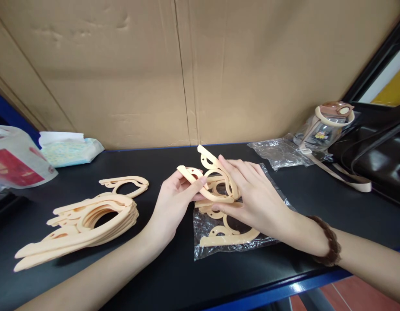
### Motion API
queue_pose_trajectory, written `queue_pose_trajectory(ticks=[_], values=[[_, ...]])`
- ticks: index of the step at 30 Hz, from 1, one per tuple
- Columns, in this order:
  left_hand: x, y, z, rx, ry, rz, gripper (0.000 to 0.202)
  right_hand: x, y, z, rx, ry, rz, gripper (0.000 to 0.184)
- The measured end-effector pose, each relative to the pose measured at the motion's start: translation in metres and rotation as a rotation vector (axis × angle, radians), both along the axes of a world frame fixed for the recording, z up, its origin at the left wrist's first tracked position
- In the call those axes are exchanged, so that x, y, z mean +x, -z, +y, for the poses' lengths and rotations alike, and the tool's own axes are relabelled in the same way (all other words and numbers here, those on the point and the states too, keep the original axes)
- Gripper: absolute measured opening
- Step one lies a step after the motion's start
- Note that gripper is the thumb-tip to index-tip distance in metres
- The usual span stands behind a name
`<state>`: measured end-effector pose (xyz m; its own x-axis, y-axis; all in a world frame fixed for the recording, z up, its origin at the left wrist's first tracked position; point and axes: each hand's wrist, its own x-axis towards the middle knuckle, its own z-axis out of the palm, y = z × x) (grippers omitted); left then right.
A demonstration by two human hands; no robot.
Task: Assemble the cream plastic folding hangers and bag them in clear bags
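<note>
A cream plastic folding clothes hanger (219, 199) is held up between both hands, its two arms folded upward. My left hand (176, 196) pinches one arm, with the thumb on top. My right hand (251, 190) wraps round the hanger's other side, fingers along the far arm. Beneath them, a clear plastic bag (198, 252) lies on the table with more folding hangers (232, 239) inside or under its film. To the left sits a stack of folded hangers (89, 235), and a single folded hanger (135, 186) lies just behind it.
The black table (174, 276) has a blue front edge. At left are a tissue pack (72, 151) and a whitish translucent container (21, 160). At right, a strapped water bottle (329, 127), crumpled clear film (274, 151) and a black bag (377, 151). Cardboard (138, 73) stands behind.
</note>
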<state>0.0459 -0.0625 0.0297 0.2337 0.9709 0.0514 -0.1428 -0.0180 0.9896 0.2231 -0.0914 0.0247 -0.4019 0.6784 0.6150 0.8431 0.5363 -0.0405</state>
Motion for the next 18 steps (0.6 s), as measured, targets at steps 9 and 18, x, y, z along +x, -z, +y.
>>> queue_pose_trajectory(ticks=[9, 18], values=[[-0.0002, 0.0006, -0.002, -0.063, 0.056, 0.0, 0.029, -0.0007, -0.0031, -0.0049, -0.012, -0.069, -0.051, 0.075], [0.0001, 0.0015, -0.0028, -0.04, 0.108, 0.017, 0.022, -0.0038, -0.0039, -0.0075, -0.008, -0.055, -0.051, 0.068]])
